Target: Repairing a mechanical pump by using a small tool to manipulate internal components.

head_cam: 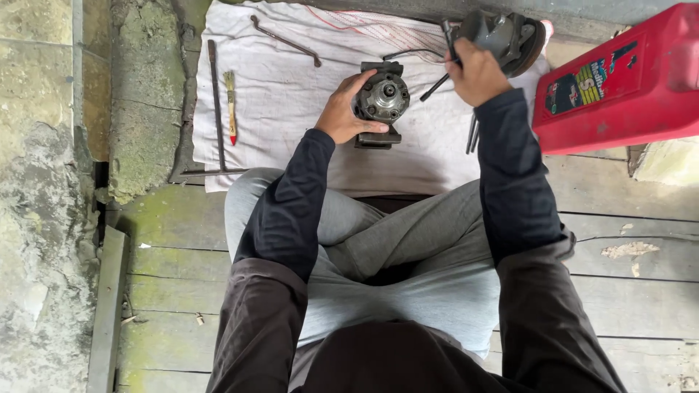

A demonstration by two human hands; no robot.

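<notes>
Compressor (384, 102) — brush (231, 106), red can (619, 84) nearby

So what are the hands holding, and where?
Left hand cups the round metal machine part by its side. Right hand grips a thin dark tool around its shaft.

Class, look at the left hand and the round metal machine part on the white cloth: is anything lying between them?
Nothing visible does. The left hand already rests against the round metal part, fingers wrapped on its side. The brush lies apart, further left.
</notes>
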